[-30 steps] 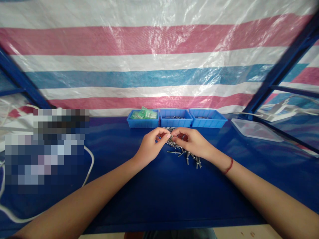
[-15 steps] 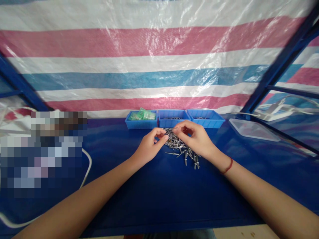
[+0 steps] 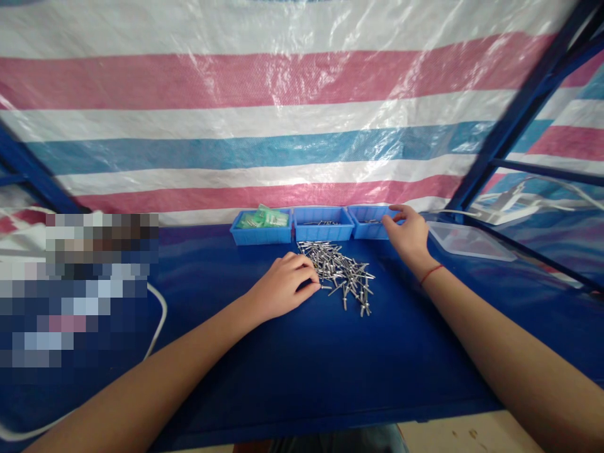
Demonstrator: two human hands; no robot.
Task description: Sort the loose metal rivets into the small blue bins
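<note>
Your left hand [image 3: 285, 286] and right hand [image 3: 409, 236] were bare, with slim fingers, and your forearms [image 3: 174, 358] were uncovered as far as they showed. Just behind the right hand you wore a thin dark-red band [image 3: 431, 274], looped like a cord. At the bottom edge of the view, a patch of dark blue-grey cloth [image 3: 337, 440] showed, perhaps your trousers, too dim for any seam to be made out.
</note>
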